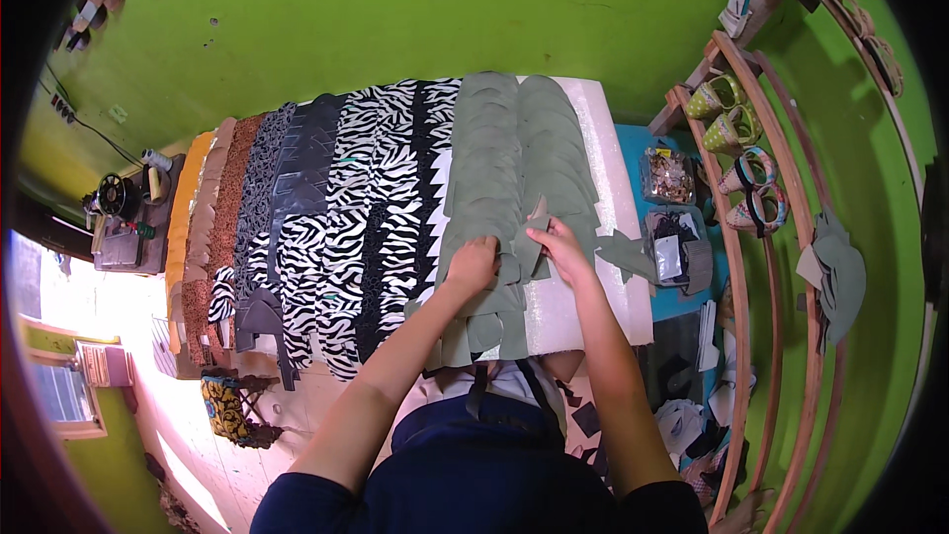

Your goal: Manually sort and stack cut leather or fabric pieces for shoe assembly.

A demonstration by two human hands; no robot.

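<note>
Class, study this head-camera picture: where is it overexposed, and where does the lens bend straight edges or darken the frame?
Head view: the floor patch at lower left is blown out to near white; the wooden rack rails at right curve with fisheye distortion; the corners fall to black; the hands, left hand and right hand, on the green cut pieces, are evenly lit and sharp.

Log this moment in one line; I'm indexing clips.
left hand: pressing green pieces | right hand: pinching green cutout | white board: zebra rows alongside
</note>
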